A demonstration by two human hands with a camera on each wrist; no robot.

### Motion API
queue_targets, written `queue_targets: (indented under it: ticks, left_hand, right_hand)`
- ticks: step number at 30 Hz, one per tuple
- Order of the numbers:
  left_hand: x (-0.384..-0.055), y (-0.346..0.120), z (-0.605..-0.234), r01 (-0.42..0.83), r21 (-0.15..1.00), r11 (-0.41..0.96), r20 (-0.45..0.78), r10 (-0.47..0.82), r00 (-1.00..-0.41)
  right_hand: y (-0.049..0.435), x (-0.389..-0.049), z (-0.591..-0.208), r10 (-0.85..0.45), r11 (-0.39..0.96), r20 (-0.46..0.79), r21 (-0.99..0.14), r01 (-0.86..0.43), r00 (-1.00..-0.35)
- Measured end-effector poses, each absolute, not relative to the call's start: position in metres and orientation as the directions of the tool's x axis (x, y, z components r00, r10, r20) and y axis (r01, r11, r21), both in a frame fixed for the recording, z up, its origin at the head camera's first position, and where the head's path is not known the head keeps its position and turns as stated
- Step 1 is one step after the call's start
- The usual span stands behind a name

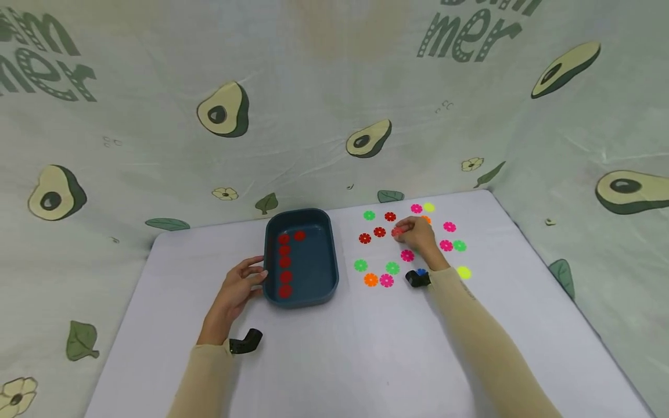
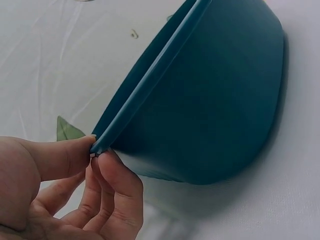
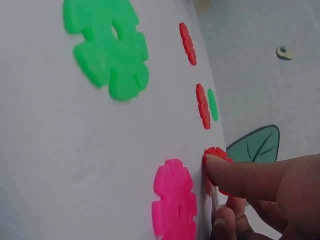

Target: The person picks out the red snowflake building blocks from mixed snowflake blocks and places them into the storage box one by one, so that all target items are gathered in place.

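Observation:
My left hand (image 1: 239, 288) pinches the left rim of a dark blue plastic tray (image 1: 316, 267), thumb over the edge and fingers beneath, as the left wrist view shows. Inside the tray, several red notched discs (image 1: 284, 262) lie in a column on the left, with another beside the top one. To the right of the tray, my right hand (image 1: 420, 237) pinches a red notched disc (image 3: 216, 151) between thumb and fingers, close over the table. Other red discs (image 1: 379, 232) lie just left of that hand. A pink disc (image 3: 175, 200) is nearest below its thumb.
Green (image 1: 392, 268), orange (image 1: 371, 280), pink (image 1: 387, 281), yellow (image 1: 464, 272) and partly hidden blue discs (image 1: 421, 271) lie scattered around the right forearm on the white table (image 1: 334, 360). A printed curtain (image 1: 303, 162) hangs behind the table's back edge.

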State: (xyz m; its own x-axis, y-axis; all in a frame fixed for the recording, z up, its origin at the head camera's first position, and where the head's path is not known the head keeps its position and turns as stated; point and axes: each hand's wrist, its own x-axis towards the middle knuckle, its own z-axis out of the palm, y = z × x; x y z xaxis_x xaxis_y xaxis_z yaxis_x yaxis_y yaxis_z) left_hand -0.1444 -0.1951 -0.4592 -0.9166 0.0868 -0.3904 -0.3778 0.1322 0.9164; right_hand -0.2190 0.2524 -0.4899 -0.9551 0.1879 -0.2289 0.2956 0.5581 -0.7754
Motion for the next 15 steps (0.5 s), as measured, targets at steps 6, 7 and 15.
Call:
queue_targets:
  ticks: [6, 7, 15]
  left_hand:
    - [-0.144, -0.195, -0.462, -0.383, 0.916, 0.121, -0.394, 0.082, -0.915]
    - [-0.144, -0.195, -0.462, -0.385, 0.915, 0.119, -0.395, 0.081, -0.915]
    - [-0.143, -0.196, -0.462, -0.384, 0.916, 0.113, -0.393, 0.076, -0.916]
  right_hand:
    - [0.255, -0.216, -0.491, 0.179, 0.573, -0.174, -0.781, 0.246, -0.968]
    - [0.255, -0.215, -0.491, 0.176, 0.573, -0.167, -0.784, 0.238, -0.970]
    - [0.242, -0.198, -0.480, 0.113, 0.489, -0.173, -0.848, 0.206, -0.978]
